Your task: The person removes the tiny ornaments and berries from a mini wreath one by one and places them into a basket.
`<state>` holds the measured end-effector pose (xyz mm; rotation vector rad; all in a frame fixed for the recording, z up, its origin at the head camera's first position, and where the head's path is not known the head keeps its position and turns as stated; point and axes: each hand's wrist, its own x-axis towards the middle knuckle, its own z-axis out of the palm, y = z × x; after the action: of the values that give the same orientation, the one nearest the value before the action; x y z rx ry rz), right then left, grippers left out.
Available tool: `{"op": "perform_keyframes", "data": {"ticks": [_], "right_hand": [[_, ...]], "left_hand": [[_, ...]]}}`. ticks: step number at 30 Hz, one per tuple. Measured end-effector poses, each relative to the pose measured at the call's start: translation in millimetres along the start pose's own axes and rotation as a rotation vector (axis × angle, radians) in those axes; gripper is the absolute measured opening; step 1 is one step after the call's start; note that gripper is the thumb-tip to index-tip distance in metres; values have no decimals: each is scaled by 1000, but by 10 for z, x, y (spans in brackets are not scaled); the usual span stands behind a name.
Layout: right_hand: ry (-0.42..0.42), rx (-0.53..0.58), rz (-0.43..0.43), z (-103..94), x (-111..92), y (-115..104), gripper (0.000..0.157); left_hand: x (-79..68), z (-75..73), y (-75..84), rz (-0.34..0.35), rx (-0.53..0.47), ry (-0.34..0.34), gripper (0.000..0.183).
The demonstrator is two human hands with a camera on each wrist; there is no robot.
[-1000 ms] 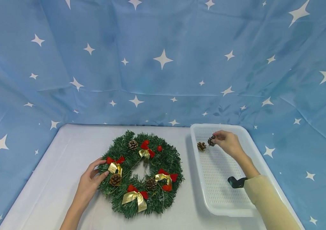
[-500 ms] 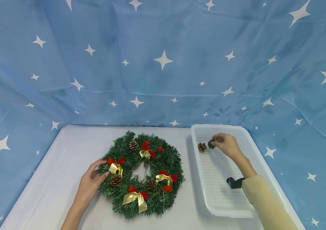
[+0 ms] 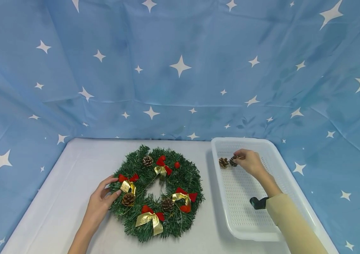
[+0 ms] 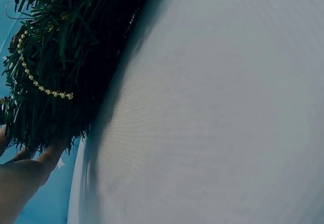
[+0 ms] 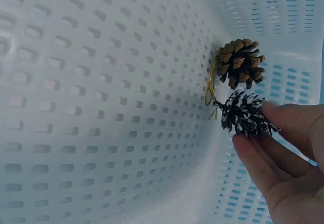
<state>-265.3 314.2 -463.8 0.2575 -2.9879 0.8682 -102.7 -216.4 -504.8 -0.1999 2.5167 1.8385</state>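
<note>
A green wreath (image 3: 190, 169) lies on the white table, trimmed with red-and-gold bows, pine cones and red berries. At its left edge my left hand (image 3: 101, 201) grips the greenery between thumb and fingers; in the left wrist view the fingertips disappear into the needles, near a gold bead string (image 4: 38, 85). Inside the white basket (image 3: 222, 201), my right hand (image 3: 252, 163) pinches a dark, white-tipped pine cone (image 5: 245, 113) between thumb and fingers. A brown pine cone (image 5: 240, 63) with a gold cord sits right beside it, close to the basket's left wall.
The basket has a perforated floor and raised rim, and stands right of the wreath. A strip of white table (image 3: 209, 225) separates them. Blue star-patterned cloth (image 3: 180, 88) hangs behind and at both sides. A black wrist strap (image 3: 258, 203) is on my right wrist.
My right hand has lowered slightly in the basket, bringing the pinched pine cone down beside the brown one. The left hand and the wreath have stayed in place.
</note>
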Motion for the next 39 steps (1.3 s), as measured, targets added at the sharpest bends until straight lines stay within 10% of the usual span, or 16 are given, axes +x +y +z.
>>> {"op": "perform_keyframes", "data": {"ticks": [39], "right_hand": [[8,-4,-2,-86,-108,5,34]], "left_hand": [[-8,-4,18,-21,2,0,56]]}}
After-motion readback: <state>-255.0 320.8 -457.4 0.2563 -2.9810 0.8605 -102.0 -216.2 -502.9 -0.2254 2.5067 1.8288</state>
